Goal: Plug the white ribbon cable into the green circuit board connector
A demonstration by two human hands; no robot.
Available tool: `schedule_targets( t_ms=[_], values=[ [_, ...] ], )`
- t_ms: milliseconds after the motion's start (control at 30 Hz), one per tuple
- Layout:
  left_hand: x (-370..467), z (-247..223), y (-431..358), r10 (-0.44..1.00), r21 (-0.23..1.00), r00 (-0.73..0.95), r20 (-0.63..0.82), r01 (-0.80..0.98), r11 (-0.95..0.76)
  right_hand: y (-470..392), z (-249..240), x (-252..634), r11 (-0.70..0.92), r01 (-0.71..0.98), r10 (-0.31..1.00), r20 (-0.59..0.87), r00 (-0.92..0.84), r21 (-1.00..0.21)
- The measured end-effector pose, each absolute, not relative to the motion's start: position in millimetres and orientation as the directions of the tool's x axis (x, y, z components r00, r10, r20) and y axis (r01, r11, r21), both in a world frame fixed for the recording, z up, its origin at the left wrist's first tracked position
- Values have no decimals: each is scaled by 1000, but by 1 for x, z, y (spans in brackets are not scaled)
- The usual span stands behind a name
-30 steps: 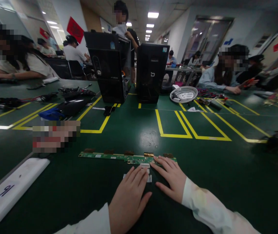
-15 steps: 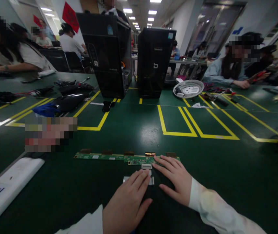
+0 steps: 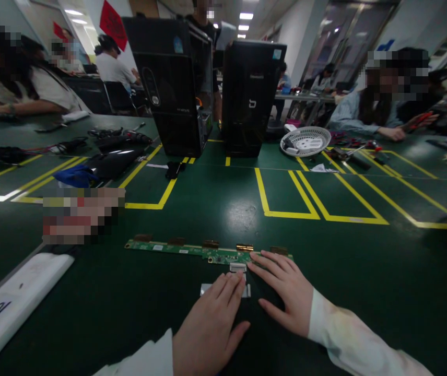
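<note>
A long narrow green circuit board (image 3: 176, 248) lies across the green table in front of me, with small brown and gold tabs along its far edge. A short white flat cable piece (image 3: 208, 287) sits just below the board's middle connector. My left hand (image 3: 208, 326) lies flat with its fingertips on that white piece. My right hand (image 3: 286, 292) rests flat beside it, fingers spread, fingertips touching the board's right end. Neither hand grips anything.
Two black computer towers (image 3: 176, 83) (image 3: 251, 96) stand at the table's middle back. A white round basket (image 3: 305, 141) sits right of them. Black cables and parts (image 3: 106, 156) lie at the left, a white panel (image 3: 12, 303) at the near left. People sit around the table.
My hands stay on the board and white piece, barely shifting. The view has tilted slightly downward since one second ago.
</note>
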State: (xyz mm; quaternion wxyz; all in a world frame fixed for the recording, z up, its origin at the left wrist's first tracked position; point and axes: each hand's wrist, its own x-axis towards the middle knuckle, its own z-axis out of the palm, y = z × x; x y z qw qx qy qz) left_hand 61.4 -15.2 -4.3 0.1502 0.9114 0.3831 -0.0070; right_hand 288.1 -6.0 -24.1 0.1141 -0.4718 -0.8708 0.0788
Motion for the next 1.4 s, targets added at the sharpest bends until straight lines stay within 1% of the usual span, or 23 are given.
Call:
schedule_targets(
  t_ms=[167,333,667,800,967,1233,1400],
  values=[
    [60,-7,-15,705,282,698,-127,707,-649,-5,-23,290,554,797,831,102,-547,-241],
    [58,-14,-17,722,273,689,-69,709,-651,-5,-25,291,553,801,832,100,-546,-228],
    [60,-20,-20,732,213,680,37,711,-670,1,-25,294,582,774,812,121,-571,-248],
    [67,-18,-20,749,202,661,42,729,-654,0,-25,294,583,773,811,136,-568,-248],
    [74,-14,-20,781,222,623,50,755,-617,-1,-25,293,580,778,815,155,-559,-243],
    [78,-12,-20,772,167,636,7,760,-628,0,-26,293,584,766,811,145,-567,-267],
    [79,-11,-21,783,201,622,19,765,-612,0,-26,293,583,769,812,151,-564,-262]
  ],
)
